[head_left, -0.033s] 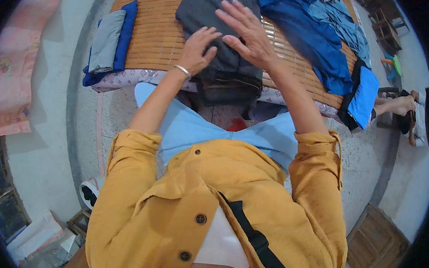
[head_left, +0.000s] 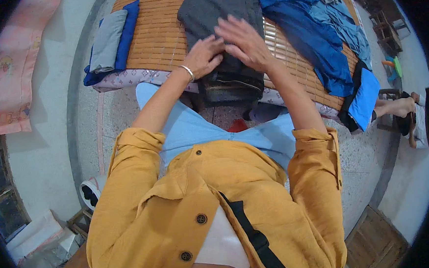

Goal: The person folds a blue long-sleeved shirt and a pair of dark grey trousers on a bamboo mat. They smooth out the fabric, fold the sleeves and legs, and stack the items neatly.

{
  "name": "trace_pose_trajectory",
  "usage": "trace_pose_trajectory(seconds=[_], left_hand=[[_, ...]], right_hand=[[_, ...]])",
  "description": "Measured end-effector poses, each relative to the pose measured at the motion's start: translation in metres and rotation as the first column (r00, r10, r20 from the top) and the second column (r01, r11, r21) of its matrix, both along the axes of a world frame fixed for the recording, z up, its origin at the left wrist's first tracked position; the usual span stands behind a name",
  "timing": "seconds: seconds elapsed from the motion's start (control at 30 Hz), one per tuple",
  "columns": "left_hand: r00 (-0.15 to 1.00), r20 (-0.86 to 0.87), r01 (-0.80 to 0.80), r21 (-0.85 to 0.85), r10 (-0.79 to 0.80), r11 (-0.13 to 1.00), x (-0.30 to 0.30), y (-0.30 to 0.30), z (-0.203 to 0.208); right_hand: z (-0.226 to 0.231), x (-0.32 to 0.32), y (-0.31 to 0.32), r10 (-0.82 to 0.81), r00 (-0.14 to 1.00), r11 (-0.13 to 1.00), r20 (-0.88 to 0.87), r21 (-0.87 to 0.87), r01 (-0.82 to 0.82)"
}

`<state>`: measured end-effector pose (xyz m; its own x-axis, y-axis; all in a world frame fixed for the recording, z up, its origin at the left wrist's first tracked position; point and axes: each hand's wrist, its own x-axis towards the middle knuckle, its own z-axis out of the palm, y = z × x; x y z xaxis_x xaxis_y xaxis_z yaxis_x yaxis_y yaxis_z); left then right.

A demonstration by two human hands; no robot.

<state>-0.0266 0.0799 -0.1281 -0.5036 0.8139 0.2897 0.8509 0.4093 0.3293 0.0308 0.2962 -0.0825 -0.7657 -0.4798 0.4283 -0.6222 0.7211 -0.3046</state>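
A pair of dark grey trousers (head_left: 220,11) lies on the bamboo mat in front of me. Its waistband hangs over the mat's near edge. My left hand (head_left: 204,58), with a silver bangle at the wrist, rests on the cloth, its fingers stretched out. Just right of it, my right hand (head_left: 244,42) is over the trousers with its fingers extended and thumb apart. The hands are close together, fingertips nearly meeting. Neither grips the fabric; whether the right palm touches it I cannot tell.
The bamboo mat (head_left: 156,32) covers a bed. Folded grey cloth (head_left: 106,42) lies on blue cloth at left. Blue garments (head_left: 312,39) spread along the right, with a bright blue folded piece (head_left: 364,98) at the corner. Another person's leg (head_left: 394,106) shows at far right.
Both hands have moved slightly nearer to me over the trousers, and the left has shifted a little right, so they are closer together.
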Motion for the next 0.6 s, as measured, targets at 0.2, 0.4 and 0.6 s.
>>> trace_pose_trajectory(seconds=[0.2,0.4,0.6], left_hand=[[0.935,0.344,0.109,-0.054,-0.084,0.993,0.009,-0.066,-0.024],[0.904,0.377,0.24,-0.053,-0.203,0.969,0.014,-0.087,-0.004],[0.985,0.151,0.103,-0.11,-0.086,0.989,0.032,-0.08,-0.009]], right_hand=[[-0.039,0.058,0.053,0.01,0.909,0.994,0.417,0.096,-0.055],[-0.009,0.063,0.073,0.123,0.898,0.91,0.422,0.314,-0.272],[-0.023,0.087,0.057,-0.043,0.934,0.936,0.354,0.341,-0.086]])
